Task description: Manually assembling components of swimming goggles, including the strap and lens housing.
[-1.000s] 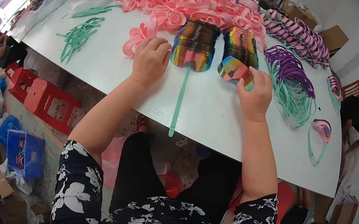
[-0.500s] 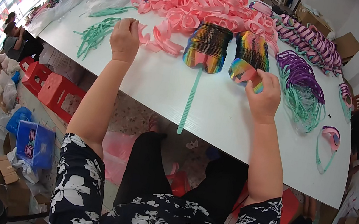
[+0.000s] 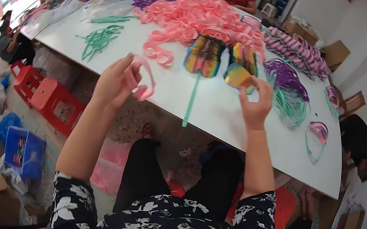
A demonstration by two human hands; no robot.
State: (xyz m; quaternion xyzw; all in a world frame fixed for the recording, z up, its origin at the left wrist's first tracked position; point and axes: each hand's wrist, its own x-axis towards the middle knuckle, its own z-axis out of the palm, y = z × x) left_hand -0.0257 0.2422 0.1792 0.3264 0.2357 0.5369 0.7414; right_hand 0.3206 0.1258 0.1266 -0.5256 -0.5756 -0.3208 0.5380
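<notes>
Pinching a pink frame point(image 3: 144, 93), the left hand point(image 3: 115, 80) hangs over the near edge of the surface point(image 3: 221, 117); the right hand point(image 3: 257, 105) pinches a shiny lens point(image 3: 235, 76). Goggles point(image 3: 318, 129) by the right edge look assembled; the pink heap point(image 3: 203, 15) lies loose.

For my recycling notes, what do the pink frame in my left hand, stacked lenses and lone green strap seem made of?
Pink frame: likely soft rubber or silicone, given its dull, even colour. Stacked lenses: probably mirror-coated plastic, glossy, with rainbow reflections. Green strap: looks like matte rubber or silicone, with molded-looking ridges.
</notes>
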